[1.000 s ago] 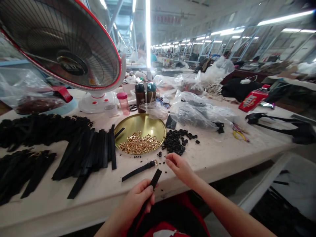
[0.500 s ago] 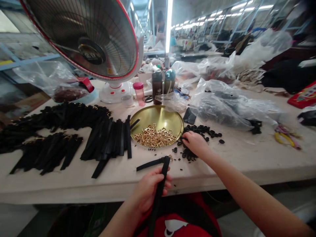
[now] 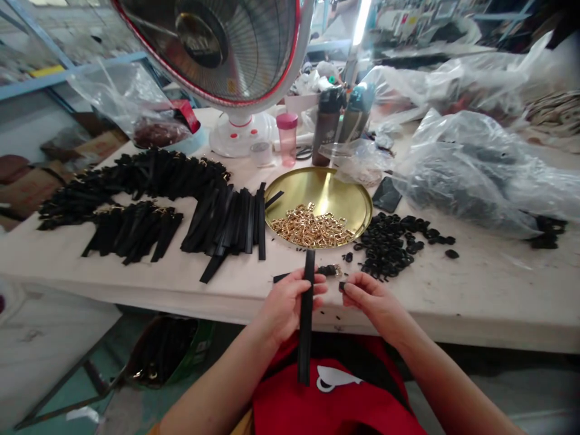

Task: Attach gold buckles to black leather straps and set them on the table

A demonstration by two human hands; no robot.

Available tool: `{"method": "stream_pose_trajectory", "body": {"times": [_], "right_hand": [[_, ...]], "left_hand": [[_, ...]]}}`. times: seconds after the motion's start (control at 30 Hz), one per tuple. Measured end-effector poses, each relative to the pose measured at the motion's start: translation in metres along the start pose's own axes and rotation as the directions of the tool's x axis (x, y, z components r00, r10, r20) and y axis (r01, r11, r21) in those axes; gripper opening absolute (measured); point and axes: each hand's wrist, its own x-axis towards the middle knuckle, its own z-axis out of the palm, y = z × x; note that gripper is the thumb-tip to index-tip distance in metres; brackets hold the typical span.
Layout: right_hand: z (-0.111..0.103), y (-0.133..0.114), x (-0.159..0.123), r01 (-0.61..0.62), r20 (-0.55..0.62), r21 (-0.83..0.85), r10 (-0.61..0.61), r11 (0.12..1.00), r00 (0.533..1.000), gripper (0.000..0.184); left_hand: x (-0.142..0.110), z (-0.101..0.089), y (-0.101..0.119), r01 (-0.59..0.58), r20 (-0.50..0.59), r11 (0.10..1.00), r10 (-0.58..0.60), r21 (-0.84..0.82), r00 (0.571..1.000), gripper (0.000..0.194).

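My left hand (image 3: 286, 303) is closed round a long black strap (image 3: 306, 326), held upright over the table's front edge. My right hand (image 3: 374, 301) pinches a small black loop (image 3: 342, 287) close to the strap's right side. Just beyond the hands lies another black strap with a gold buckle (image 3: 330, 270). A round brass tray (image 3: 326, 193) with several gold buckles (image 3: 312, 229) sits behind it. A heap of small black loops (image 3: 389, 241) lies to the tray's right.
Rows of black straps (image 3: 226, 220) and more piles (image 3: 131, 232) cover the table's left part. A red-rimmed fan (image 3: 226, 48), a pink cup (image 3: 287, 138), two dark bottles (image 3: 327, 124) and clear plastic bags (image 3: 471, 172) stand at the back. A black phone (image 3: 386, 194) lies by the tray.
My right hand left the heap of black loops and came back to the strap with one loop pinched. My left hand raised the strap more upright. The view tilted down and left.
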Motion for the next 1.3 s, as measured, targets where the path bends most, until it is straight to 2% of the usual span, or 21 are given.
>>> {"method": "stream_pose_trajectory", "body": {"times": [0.1,0.2,0.3,0.4,0.47,0.57,0.63,0.7,0.8,0.9,1.0,1.1,1.2,1.23,1.3], "right_hand": [[0.011,0.009,-0.006,-0.108,0.082,0.223,0.092,0.969,0.992,0.031],[0.016,0.013,-0.009,-0.127,0.053,0.372,0.116,0.92,0.992,0.028],[0.019,0.013,-0.012,-0.146,0.027,0.465,0.151,0.873,0.988,0.023],[0.022,0.013,-0.023,-0.213,0.082,0.442,0.198,0.871,0.977,0.028],[0.024,0.013,-0.033,-0.274,0.178,0.339,0.225,0.9,0.958,0.034],[0.029,0.015,-0.048,-0.318,0.333,0.097,0.271,0.943,0.903,0.037],[0.035,0.016,-0.053,-0.305,0.391,-0.016,0.287,0.952,0.874,0.039],[0.041,0.019,-0.054,-0.286,0.388,-0.046,0.281,0.957,0.878,0.036],[0.042,0.023,-0.048,-0.278,0.292,0.065,0.248,0.958,0.924,0.027],[0.032,0.025,-0.04,-0.28,0.187,0.258,0.237,0.925,0.954,0.024],[0.013,0.022,-0.033,-0.259,0.12,0.363,0.231,0.895,0.966,0.025],[-0.003,0.017,-0.029,-0.239,0.069,0.397,0.231,0.886,0.971,0.027],[-0.007,0.016,-0.029,-0.237,0.076,0.356,0.225,0.904,0.971,0.026],[-0.006,0.016,-0.03,-0.241,0.095,0.32,0.222,0.916,0.97,0.025],[-0.002,0.018,-0.032,-0.251,0.132,0.239,0.225,0.938,0.965,0.024]], "left_hand": [[-0.001,-0.003,0.009,-0.067,-0.018,0.997,0.066,-0.036,0.998,0.026],[-0.002,-0.004,0.008,-0.039,0.029,0.999,0.04,-0.037,0.999,0.023],[-0.001,-0.004,0.001,-0.022,0.014,0.995,0.023,-0.092,1.0,0.023],[0.0,-0.005,-0.002,-0.068,-0.062,0.986,0.059,-0.152,0.996,0.023],[0.001,-0.007,0.0,-0.158,-0.129,0.972,0.136,-0.174,0.982,0.022],[0.002,-0.01,0.007,-0.322,-0.232,0.929,0.278,-0.183,0.932,0.024],[0.002,-0.011,0.009,-0.407,-0.276,0.899,0.355,-0.161,0.893,0.026],[0.001,-0.011,0.008,-0.466,-0.293,0.876,0.416,-0.127,0.861,0.026],[-0.002,-0.011,0.002,-0.52,-0.28,0.849,0.48,-0.091,0.832,0.029],[-0.01,-0.02,-0.005,-0.51,-0.193,0.859,0.492,-0.055,0.849,0.03],[-0.024,-0.036,-0.009,-0.404,0.023,0.914,0.404,0.042,0.915,0.034],[-0.037,-0.049,-0.011,-0.201,0.276,0.967,0.152,0.158,0.949,0.034],[-0.04,-0.05,-0.014,0.052,0.377,0.975,-0.132,0.214,0.917,0.035],[-0.038,-0.048,-0.017,0.102,0.385,0.967,-0.189,0.235,0.903,0.037],[-0.031,-0.043,-0.025,0.121,0.381,0.937,-0.249,0.329,0.891,0.037]]}}
